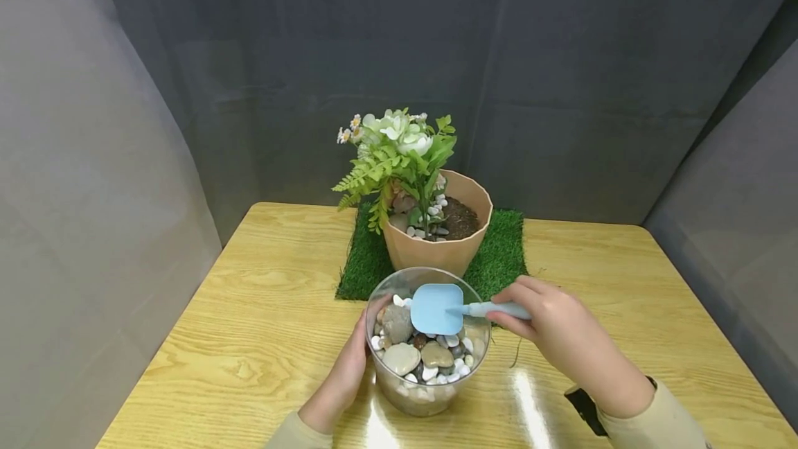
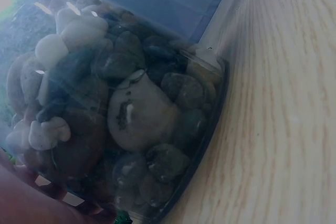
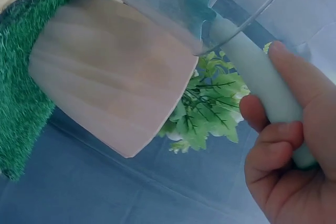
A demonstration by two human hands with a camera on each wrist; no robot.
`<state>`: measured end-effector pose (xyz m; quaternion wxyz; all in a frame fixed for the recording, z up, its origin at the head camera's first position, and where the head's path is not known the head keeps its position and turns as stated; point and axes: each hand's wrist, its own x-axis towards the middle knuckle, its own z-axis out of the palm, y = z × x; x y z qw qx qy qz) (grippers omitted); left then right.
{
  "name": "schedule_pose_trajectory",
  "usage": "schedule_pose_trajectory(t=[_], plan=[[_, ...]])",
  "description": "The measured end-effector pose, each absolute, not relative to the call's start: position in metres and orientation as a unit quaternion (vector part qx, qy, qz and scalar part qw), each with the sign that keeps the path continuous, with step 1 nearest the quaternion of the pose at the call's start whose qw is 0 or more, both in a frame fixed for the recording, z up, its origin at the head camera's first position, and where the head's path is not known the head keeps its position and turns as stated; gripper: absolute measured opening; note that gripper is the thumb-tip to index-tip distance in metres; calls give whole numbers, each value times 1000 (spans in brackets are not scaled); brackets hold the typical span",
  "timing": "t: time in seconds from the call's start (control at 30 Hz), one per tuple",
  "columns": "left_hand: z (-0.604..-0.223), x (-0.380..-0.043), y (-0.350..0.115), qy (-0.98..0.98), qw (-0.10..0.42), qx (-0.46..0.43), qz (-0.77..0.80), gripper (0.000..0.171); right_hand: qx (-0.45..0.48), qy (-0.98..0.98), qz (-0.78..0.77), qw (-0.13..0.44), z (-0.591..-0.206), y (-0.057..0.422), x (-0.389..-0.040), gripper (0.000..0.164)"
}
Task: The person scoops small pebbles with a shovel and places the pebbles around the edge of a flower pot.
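A clear round bowl (image 1: 416, 404) filled with mixed stones and pebbles (image 1: 401, 359) stands near the table's front. Against its left side my left hand (image 1: 348, 369) holds it, the fingers curving round the wall and partly hidden behind it. My right hand (image 1: 564, 335) grips the handle of a light blue toy shovel (image 1: 435, 310), thumb and fingers wrapped round it in the right wrist view. The shovel's blade lies inside the bowl's rim, over the stones; whether it touches them I cannot tell. Through the wall, the left wrist view shows larger stones (image 2: 139, 111) among small ones.
Just behind the bowl, a peach plant pot (image 1: 430, 255) stands on a green turf mat (image 1: 505, 255). It holds dark soil (image 1: 460, 219), pebbles and leafy stems with white flowers (image 1: 399, 130). Grey curtains (image 1: 374, 33) enclose the wooden table (image 1: 249, 310) at back and sides.
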<state>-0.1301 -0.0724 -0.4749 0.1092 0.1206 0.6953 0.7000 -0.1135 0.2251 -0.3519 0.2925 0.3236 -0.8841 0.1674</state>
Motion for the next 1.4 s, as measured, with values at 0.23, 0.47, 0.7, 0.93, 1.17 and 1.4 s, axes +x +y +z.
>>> schedule_pose_trajectory(t=[0.23,0.47,0.7,0.93,1.17,1.4], plan=[[-475,-130,-73,697,104,131,697,66,356,-872,118,314,-345,220,-111,56],[-475,-129,-73,692,105,131,702,67,356,-881,120,288,-347,216,-113,59],[-474,-129,-74,688,96,137,706,67,364,-878,151,272,-355,213,-119,41],[-473,-129,-73,682,96,130,713,65,355,-888,199,213,-364,205,-124,13],[-474,-130,-73,681,96,131,714,65,348,-886,210,223,-365,205,-124,14],[-474,-130,-73,682,106,134,711,67,332,-889,218,226,-364,207,-123,15]])
